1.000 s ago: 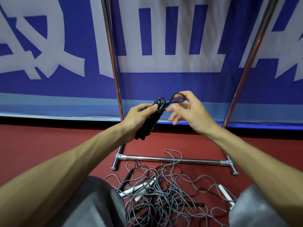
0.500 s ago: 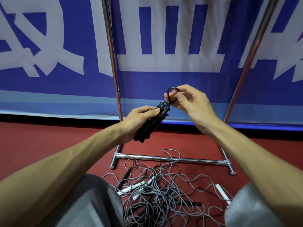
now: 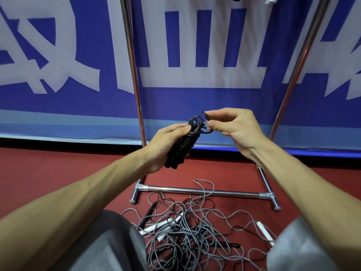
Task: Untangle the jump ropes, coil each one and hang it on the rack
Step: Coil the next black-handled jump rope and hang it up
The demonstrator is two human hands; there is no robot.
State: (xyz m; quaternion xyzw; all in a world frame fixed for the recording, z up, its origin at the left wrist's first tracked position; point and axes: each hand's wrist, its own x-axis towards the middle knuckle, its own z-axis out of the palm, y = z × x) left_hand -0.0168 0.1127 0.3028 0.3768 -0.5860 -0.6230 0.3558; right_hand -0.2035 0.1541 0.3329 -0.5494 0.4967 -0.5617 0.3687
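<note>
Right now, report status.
Left hand grips black wound rope bundle. Right hand pinches its loose end. Grey rope tangle lies by chrome rack.

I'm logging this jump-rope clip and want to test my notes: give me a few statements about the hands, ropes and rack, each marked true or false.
1. The left hand grips a coiled black rope. True.
2. The black rope hangs on the rack. False: both hands hold it in front of the rack.
3. A tangle of grey ropes lies on the red floor. True.
4. The right hand holds nothing. False: it pinches the loose end of the black rope at the top of the coil.
</note>
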